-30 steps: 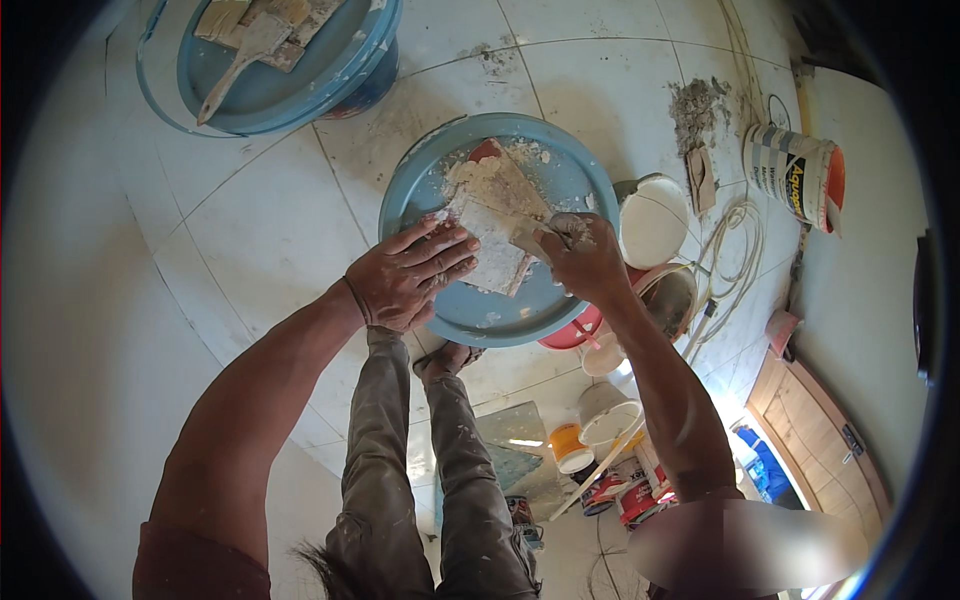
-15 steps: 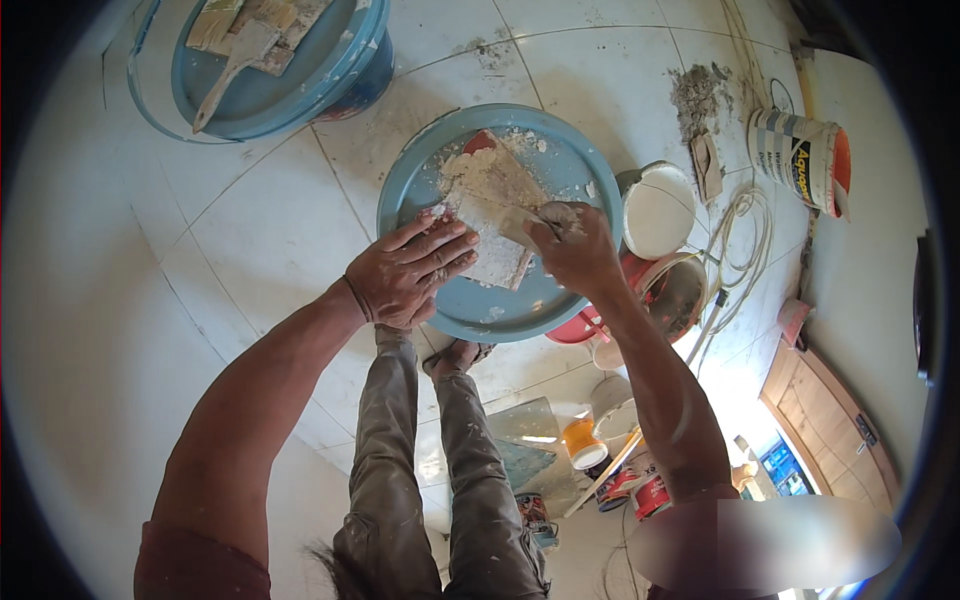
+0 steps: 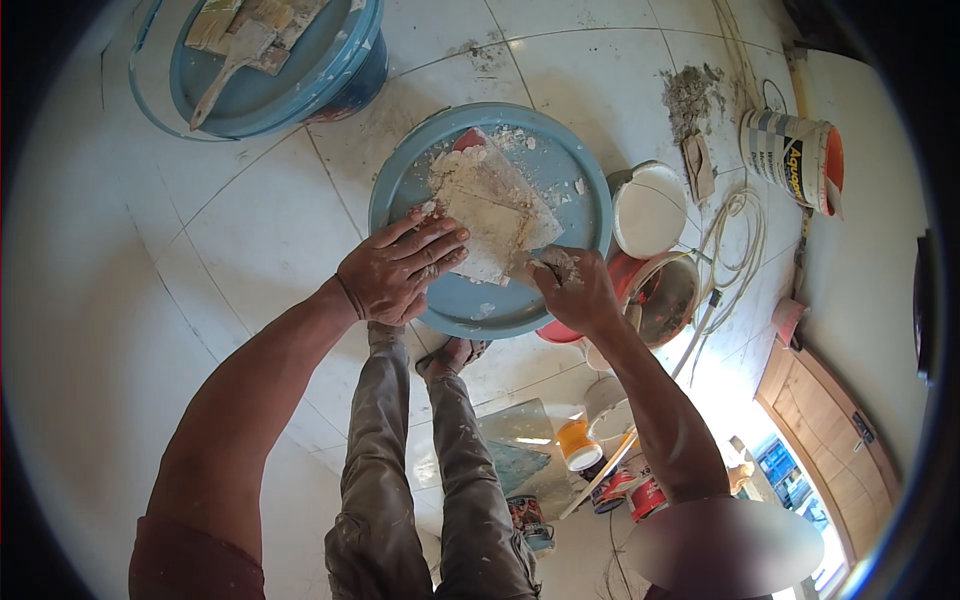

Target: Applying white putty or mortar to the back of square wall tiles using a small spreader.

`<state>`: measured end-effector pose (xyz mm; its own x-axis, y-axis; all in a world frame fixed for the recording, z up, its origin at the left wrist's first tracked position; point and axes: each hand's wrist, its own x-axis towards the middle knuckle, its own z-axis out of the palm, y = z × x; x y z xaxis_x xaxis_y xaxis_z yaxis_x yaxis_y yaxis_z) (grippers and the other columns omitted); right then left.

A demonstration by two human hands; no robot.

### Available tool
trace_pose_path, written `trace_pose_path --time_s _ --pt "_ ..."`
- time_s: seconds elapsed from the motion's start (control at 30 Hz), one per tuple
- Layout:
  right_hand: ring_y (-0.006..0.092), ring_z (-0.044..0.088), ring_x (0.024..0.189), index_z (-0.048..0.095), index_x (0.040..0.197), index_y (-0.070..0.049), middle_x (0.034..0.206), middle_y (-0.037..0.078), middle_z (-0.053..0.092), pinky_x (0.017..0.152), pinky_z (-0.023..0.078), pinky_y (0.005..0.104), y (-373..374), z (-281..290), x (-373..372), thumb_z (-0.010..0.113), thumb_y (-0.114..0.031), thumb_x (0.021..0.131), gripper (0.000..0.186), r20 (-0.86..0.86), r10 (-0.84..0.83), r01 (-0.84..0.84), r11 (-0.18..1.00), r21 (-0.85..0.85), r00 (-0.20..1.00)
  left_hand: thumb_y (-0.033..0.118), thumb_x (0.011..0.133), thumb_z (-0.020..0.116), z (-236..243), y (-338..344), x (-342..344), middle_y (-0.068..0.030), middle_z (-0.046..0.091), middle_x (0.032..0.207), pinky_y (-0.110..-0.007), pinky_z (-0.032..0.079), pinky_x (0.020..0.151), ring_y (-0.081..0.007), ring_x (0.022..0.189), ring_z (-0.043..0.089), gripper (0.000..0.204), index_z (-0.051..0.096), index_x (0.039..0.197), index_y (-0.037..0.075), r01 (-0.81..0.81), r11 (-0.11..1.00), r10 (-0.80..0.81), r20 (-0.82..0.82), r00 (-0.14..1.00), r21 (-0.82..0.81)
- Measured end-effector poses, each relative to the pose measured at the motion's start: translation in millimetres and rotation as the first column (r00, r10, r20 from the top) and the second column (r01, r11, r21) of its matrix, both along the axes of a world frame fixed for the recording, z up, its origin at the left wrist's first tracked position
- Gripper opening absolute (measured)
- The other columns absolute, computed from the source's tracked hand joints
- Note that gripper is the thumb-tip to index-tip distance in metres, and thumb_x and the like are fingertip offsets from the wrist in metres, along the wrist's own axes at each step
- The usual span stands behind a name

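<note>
A flat board (image 3: pixel 522 200), crusted with pale, crumbly plaster, lies tilted across a round blue lid (image 3: pixel 466 298). A red patch shows at its far end. My left hand (image 3: pixel 402 262) rests flat at the board's left edge, its fingers stretched out over it. In my closed right hand (image 3: pixel 575 285) is what looks like a putty knife (image 3: pixel 521 266); the blade meets the board's near right corner, and the handle is mostly hidden by my fingers. Loose plaster crumbs (image 3: pixel 515 140) are scattered on the lid beyond the board.
A blue bucket (image 3: pixel 345 85) at the far left carries brushes (image 3: pixel 235 70) on its lid. Right of the blue lid stand a white bucket (image 3: pixel 650 212) and a dirty pail (image 3: pixel 668 300). Coiled cable (image 3: pixel 742 235) and a tipped bucket (image 3: pixel 785 160) lie farther right. My legs are below.
My right hand has drawn the putty knife nearer to me, from the board's right side to its near corner. The left hand stays on the board's edge.
</note>
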<state>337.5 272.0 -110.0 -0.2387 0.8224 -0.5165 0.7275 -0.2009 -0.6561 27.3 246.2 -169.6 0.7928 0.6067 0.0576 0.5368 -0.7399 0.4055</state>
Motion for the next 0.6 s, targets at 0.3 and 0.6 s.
trace_pose_path --time_s 0.3,0.6 --pt "0.0453 0.070 0.083 0.076 0.096 -0.001 0.086 0.025 0.073 0.079 0.056 0.0492 -12.9 -16.8 2.2 0.071 -0.017 0.094 0.016 -0.008 0.029 -0.029 1.000 0.008 1.000 0.028 0.081 0.059 1.2 1.6 6.4 -0.0079 0.047 0.169 -0.055 0.021 0.135 -0.0262 0.159 0.039 0.075 0.059 0.155 0.010 -0.005 1.000 0.005 0.016 1.000 0.002" --pt "0.0425 0.071 0.090 0.079 0.106 -0.003 0.095 0.023 0.076 0.085 0.057 0.0495 85.2 11.3 2.1 0.077 -0.019 0.092 0.021 -0.042 0.336 -0.337 0.922 -0.191 0.941 0.025 0.083 0.057 0.0 -1.7 -2.6 -0.0064 0.047 0.169 -0.051 0.019 0.137 -0.0244 0.159 0.039 0.074 0.058 0.156 0.011 -0.035 0.999 0.034 0.032 0.999 0.022"
